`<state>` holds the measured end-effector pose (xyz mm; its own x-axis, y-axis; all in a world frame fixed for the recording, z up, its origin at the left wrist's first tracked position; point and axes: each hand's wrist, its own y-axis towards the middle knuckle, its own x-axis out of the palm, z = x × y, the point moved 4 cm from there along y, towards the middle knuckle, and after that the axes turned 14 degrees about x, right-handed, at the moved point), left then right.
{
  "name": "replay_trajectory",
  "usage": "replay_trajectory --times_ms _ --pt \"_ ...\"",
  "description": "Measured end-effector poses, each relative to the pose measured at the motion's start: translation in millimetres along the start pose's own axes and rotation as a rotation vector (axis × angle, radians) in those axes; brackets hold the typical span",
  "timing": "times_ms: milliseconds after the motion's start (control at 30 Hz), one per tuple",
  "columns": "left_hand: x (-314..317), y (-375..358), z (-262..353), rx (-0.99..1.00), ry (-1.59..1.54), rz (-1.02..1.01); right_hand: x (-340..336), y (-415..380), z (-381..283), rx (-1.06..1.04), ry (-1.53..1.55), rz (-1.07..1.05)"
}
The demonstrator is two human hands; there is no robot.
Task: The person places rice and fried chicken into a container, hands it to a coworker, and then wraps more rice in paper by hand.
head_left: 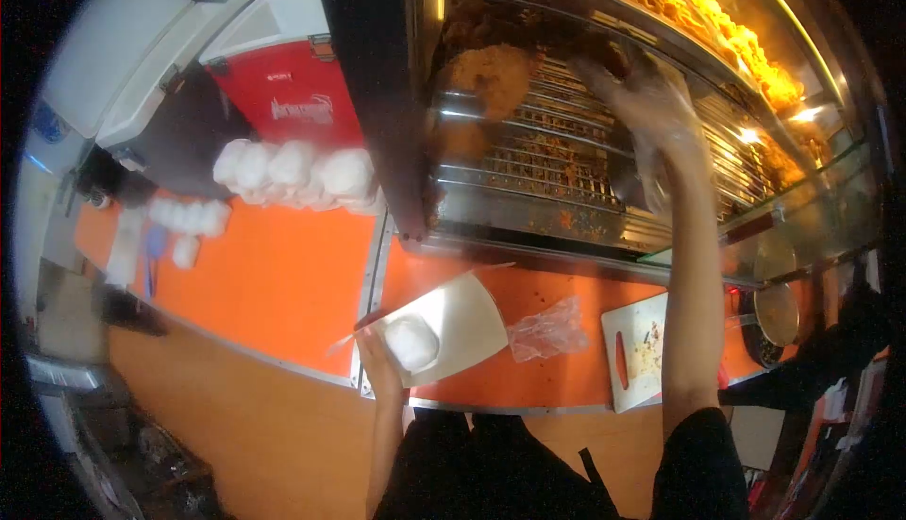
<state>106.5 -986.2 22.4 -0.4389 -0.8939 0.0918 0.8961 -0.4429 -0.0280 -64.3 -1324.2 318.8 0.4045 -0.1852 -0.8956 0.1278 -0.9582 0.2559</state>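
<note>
My left hand grips the left end of an open white takeaway box, thumb and fingers at its edge. Inside the box sits a rounded white bundle, perhaps wrapped rice. My right arm reaches up into a lit warming cabinet. Over its wire rack, my right hand is smeared by motion, with clear plastic about it; I cannot tell whether it holds anything. Large pieces of fried chicken lie on the rack's left side.
More fried food fills the cabinet's upper shelf. White bundles are stacked on the orange counter before a red cooler. A crumpled plastic bag, a stained cutting board and a pan sit to the right.
</note>
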Motion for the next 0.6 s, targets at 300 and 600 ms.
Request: replay_trajectory --times_ms 300,600 --pt "0 2 10 -0.007 0.199 -0.054 14 109 48 0.233 0.053 0.08" --pt "-7 5 -17 0.017 0.043 -0.029 11 120 64 0.291 0.09 0.109"
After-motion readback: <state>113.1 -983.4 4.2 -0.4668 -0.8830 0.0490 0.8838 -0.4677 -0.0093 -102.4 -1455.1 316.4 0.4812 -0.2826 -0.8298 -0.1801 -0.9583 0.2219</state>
